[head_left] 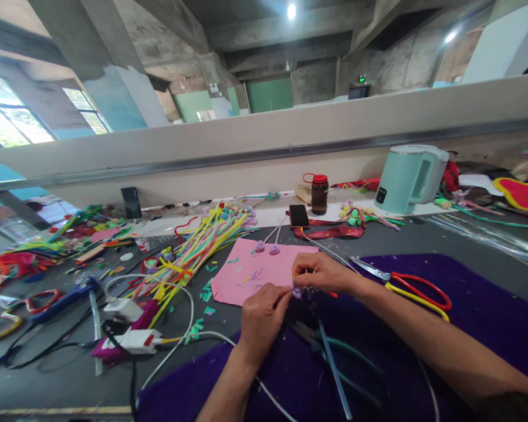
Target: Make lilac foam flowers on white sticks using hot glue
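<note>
My left hand (264, 316) is closed in a pinch on a small light-purple fuzzy piece (296, 292), which looks like a flower head. From the other side my right hand (323, 274) pinches at the same piece, its fingers curled and partly hiding it. Just beyond both hands lies a pink sheet (242, 269) with small coloured clippings on it. Two similar purple flower heads (273, 250) with pale stems rest at its far edge. Below the hands, a pale blue stick (334, 369) and blurred teal-handled pliers (347, 351) show over the dark purple cloth (405, 351).
Scissors (418, 290) with red and yellow handles lie by my right forearm. Left are a bundle of pipe cleaners (202, 240), a glue gun (66, 302), white plugs (136, 340) and cables. Farther back are a phone (299, 216), a bottle (320, 196) and a mint kettle (405, 179).
</note>
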Action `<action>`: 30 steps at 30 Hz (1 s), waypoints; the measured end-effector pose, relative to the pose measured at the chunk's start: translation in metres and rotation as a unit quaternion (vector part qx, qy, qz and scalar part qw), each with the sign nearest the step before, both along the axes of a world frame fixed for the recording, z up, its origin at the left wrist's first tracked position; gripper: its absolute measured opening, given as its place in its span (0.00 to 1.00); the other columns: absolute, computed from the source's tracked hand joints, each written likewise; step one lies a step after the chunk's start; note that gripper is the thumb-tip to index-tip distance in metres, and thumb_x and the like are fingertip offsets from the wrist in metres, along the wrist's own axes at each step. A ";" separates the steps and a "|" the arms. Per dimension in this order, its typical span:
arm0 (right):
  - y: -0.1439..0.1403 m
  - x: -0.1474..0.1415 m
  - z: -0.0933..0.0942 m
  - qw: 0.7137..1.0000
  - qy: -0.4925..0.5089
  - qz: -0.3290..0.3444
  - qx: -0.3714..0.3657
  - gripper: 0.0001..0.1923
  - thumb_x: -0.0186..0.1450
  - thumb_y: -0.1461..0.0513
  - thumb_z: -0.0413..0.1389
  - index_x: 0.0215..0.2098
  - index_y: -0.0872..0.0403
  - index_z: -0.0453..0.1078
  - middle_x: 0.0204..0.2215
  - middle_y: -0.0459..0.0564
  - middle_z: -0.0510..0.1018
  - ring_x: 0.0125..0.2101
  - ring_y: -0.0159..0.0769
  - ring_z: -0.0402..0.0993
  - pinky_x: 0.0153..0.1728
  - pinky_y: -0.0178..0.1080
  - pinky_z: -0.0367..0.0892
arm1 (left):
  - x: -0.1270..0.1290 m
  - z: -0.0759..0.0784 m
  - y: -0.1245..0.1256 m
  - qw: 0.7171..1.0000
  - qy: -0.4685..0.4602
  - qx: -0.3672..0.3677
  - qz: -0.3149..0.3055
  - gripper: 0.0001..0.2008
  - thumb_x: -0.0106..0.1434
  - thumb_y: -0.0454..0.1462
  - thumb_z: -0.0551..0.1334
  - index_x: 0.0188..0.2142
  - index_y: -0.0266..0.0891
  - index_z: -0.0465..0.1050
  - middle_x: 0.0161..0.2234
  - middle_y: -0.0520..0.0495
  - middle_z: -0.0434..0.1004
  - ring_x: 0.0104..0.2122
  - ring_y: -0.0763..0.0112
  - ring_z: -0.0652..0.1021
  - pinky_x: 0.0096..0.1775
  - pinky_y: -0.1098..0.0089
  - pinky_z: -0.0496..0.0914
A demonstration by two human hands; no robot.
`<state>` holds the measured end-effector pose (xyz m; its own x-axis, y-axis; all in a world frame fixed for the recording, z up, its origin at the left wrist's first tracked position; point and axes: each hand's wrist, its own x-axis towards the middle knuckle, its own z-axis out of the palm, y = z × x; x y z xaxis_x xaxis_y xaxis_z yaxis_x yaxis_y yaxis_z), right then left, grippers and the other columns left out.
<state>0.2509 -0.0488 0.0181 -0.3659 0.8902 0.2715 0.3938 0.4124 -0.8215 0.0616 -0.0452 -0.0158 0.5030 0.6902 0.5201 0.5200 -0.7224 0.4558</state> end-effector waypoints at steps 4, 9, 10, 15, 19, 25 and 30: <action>-0.002 -0.003 0.000 0.999 -0.011 -0.022 0.047 0.06 0.56 0.67 0.54 0.22 0.55 0.68 0.23 0.42 0.71 0.27 0.30 0.66 0.28 0.30 0.59 | 0.000 0.000 -0.001 1.000 -0.011 0.009 0.003 0.08 0.60 0.37 0.57 0.33 0.42 0.76 0.27 0.49 0.77 0.28 0.70 0.76 0.32 0.72 0.67; -0.005 -0.006 0.000 0.995 -0.035 -0.051 0.077 0.05 0.55 0.68 0.54 0.23 0.55 0.68 0.23 0.43 0.71 0.26 0.30 0.67 0.25 0.30 0.58 | -0.001 0.000 -0.001 1.000 -0.016 0.019 -0.001 0.08 0.60 0.36 0.57 0.34 0.41 0.76 0.27 0.48 0.77 0.29 0.70 0.76 0.33 0.72 0.67; -0.005 -0.007 0.000 0.994 -0.042 -0.054 0.080 0.04 0.55 0.68 0.54 0.23 0.55 0.68 0.23 0.43 0.71 0.26 0.30 0.67 0.25 0.30 0.58 | -0.001 -0.001 -0.001 1.000 -0.016 0.021 -0.003 0.08 0.60 0.36 0.57 0.34 0.41 0.76 0.27 0.48 0.77 0.29 0.70 0.76 0.33 0.72 0.67; -0.006 -0.008 -0.001 0.991 -0.069 -0.074 0.089 0.04 0.54 0.68 0.55 0.22 0.55 0.68 0.22 0.43 0.71 0.25 0.30 0.67 0.26 0.31 0.58 | -0.002 -0.002 0.000 0.999 -0.010 0.030 -0.008 0.08 0.60 0.35 0.56 0.34 0.40 0.75 0.28 0.48 0.77 0.29 0.70 0.76 0.33 0.72 0.66; -0.006 -0.009 -0.002 0.987 -0.084 -0.083 0.105 0.04 0.53 0.69 0.55 0.22 0.55 0.68 0.22 0.43 0.70 0.24 0.29 0.66 0.26 0.30 0.58 | -0.001 -0.003 0.000 0.999 -0.006 0.036 -0.004 0.08 0.61 0.35 0.56 0.34 0.40 0.75 0.27 0.49 0.76 0.29 0.71 0.76 0.33 0.73 0.66; -0.005 -0.010 -0.005 0.979 -0.114 -0.086 0.145 0.04 0.53 0.69 0.56 0.22 0.56 0.70 0.23 0.43 0.70 0.26 0.29 0.66 0.28 0.31 0.59 | -0.001 -0.004 0.002 0.998 -0.025 0.049 -0.004 0.08 0.61 0.35 0.56 0.32 0.40 0.74 0.26 0.50 0.76 0.28 0.71 0.76 0.32 0.72 0.66; -0.006 -0.007 -0.002 0.983 -0.100 -0.060 0.140 0.05 0.55 0.68 0.56 0.23 0.56 0.72 0.25 0.44 0.73 0.28 0.30 0.69 0.31 0.31 0.61 | -0.001 -0.005 0.003 0.999 -0.034 0.040 -0.005 0.08 0.60 0.35 0.57 0.32 0.40 0.75 0.26 0.49 0.76 0.27 0.71 0.76 0.31 0.73 0.66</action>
